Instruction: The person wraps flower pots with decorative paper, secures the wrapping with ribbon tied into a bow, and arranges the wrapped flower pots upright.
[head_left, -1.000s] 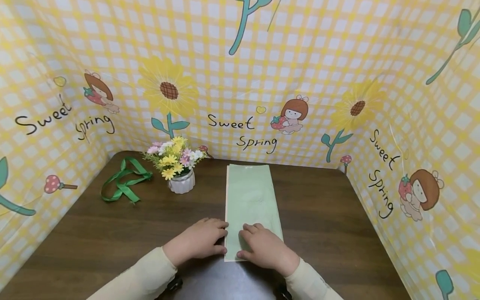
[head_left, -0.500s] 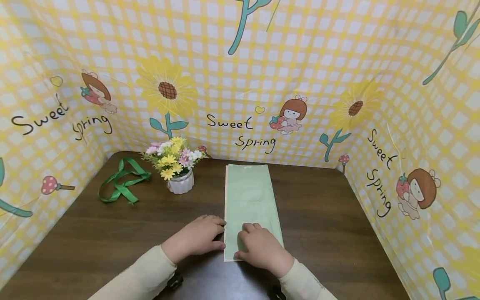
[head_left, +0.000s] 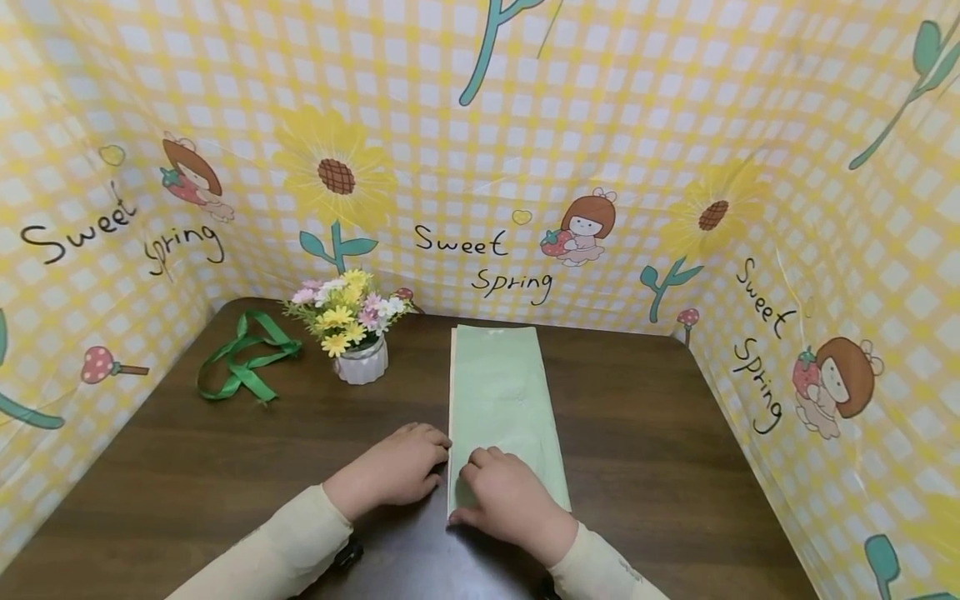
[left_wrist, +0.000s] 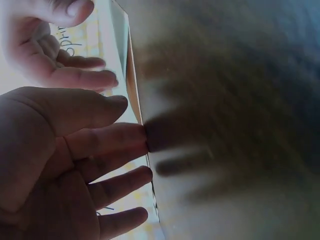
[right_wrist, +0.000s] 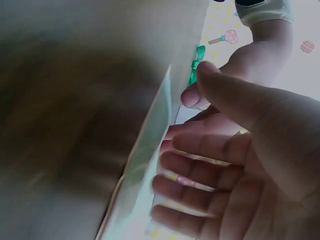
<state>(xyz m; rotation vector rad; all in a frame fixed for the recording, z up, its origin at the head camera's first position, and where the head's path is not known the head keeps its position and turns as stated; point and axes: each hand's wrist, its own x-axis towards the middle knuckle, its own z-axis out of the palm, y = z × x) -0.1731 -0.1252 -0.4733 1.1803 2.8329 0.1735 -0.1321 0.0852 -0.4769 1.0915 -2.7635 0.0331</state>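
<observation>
A folded pale green paper (head_left: 498,392), with a cream layer showing along its left edge, lies lengthwise on the dark table. My right hand (head_left: 517,500) is over its near end, the thumb at the near left corner. Its fingers are straight and slightly spread beside the green surface (right_wrist: 145,145) in the right wrist view. The left hand (head_left: 397,467) lies at the paper's left edge, fingertips right at it. In the left wrist view, this hand's fingers (left_wrist: 122,187) are loosely extended and close over the table. Neither hand grips anything.
A white pot (head_left: 362,362) of yellow, pink and white flowers stands at the back, left of the paper. Farther left lies a loose green ribbon (head_left: 240,367). A yellow checked cloth (head_left: 465,150) walls in the table (head_left: 630,433) at the back and sides.
My right hand has slid left across the paper, bringing its thumb to the near left corner. The left thumb has drawn slightly back from the edge. Pot and ribbon stay put.
</observation>
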